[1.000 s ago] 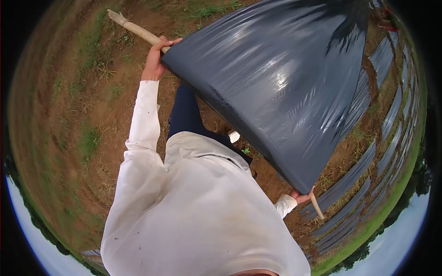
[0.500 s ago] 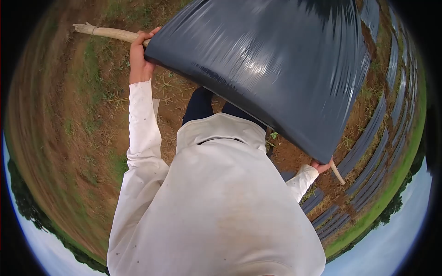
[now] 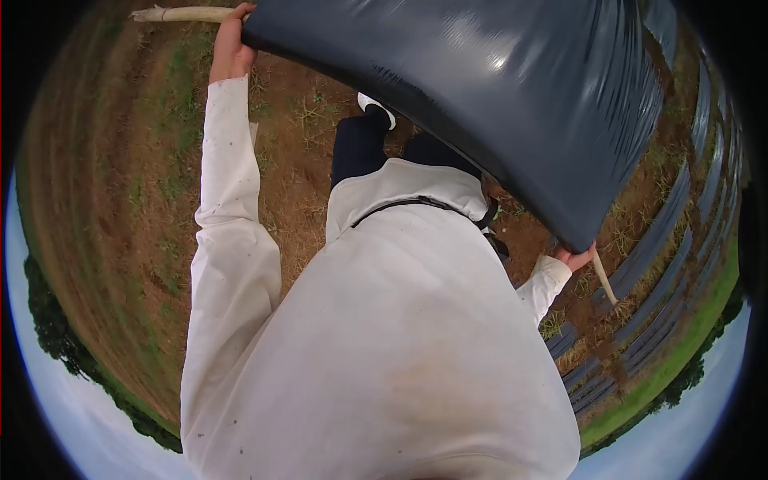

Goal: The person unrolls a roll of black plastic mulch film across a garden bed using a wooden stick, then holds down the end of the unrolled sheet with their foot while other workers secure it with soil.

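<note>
A wide sheet of black plastic mulch film [image 3: 480, 88] stretches across in front of my legs, its near edge wrapped into a thick roll. A pale wooden stick [image 3: 188, 14] sticks out past the roll's upper left end. My left hand [image 3: 234, 44] is closed around the stick, close against the film. At the lower right end, my right hand [image 3: 576, 258] is closed at the roll's corner, where the stick's other end [image 3: 604, 278] pokes out. The film hides the stick's middle and some of my right fingers.
Brown soil [image 3: 296, 184] with patches of grass and weeds lies underfoot. A white shoe [image 3: 376, 110] shows under the roll. Rows of film-covered beds [image 3: 652, 236] run along the right, with a green strip [image 3: 680, 376] and trees [image 3: 68, 320] beyond.
Both hands and the roll have shifted higher in view, the left end farther than the right. A white shoe has come into sight beneath the film.
</note>
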Action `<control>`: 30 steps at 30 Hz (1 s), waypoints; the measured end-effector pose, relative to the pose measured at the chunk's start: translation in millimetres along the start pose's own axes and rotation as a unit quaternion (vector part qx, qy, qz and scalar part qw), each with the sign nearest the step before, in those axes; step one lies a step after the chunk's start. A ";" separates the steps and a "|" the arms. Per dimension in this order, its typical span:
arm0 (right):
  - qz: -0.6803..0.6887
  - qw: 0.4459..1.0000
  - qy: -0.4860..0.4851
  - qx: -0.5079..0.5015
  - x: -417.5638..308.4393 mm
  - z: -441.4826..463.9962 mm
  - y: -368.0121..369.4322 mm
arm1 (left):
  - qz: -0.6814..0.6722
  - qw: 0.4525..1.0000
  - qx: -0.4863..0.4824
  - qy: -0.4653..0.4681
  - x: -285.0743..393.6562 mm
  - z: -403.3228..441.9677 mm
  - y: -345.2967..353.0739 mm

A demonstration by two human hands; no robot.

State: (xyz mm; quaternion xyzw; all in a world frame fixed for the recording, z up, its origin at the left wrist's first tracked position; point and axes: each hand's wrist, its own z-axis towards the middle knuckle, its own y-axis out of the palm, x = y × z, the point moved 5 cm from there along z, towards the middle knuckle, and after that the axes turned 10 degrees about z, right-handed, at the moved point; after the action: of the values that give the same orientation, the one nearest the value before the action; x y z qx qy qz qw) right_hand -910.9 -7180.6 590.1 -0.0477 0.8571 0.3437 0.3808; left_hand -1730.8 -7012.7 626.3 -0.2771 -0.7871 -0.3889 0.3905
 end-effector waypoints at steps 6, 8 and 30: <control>-0.011 1.000 -0.010 0.020 -4.3 27.3 -33.7 | 0.052 0.998 -0.008 -0.038 -21.6 -7.3 4.0; 0.009 1.000 -0.012 0.021 -6.6 34.7 -40.1 | 0.060 0.998 -0.009 -0.037 -29.5 -5.0 12.3; -0.029 0.994 -0.070 0.085 -28.3 -43.4 47.0 | 0.160 0.982 -0.052 -0.089 -11.3 28.2 29.4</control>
State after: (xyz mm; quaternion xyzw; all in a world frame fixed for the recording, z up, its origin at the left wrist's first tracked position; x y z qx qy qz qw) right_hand -934.0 -7177.2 656.1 -0.0158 0.8527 0.2611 0.4523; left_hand -1714.1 -6974.8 617.5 -0.4528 -0.7430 -0.3356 0.3610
